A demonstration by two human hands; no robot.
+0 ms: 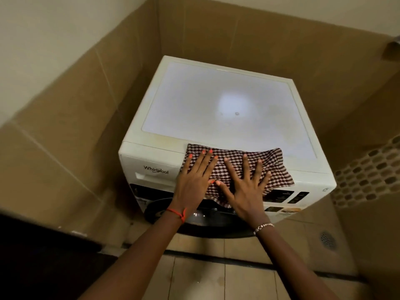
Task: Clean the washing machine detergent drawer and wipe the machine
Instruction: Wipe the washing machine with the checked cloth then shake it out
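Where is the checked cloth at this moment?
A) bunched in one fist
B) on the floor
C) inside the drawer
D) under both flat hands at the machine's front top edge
D: left hand and right hand lie flat, fingers spread, on the cloth draped over the front edge of the washing machine.

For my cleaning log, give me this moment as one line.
step: wipe top | left hand: flat on checked cloth | right hand: flat on cloth | cloth: over front edge of washing machine | detergent drawer: closed
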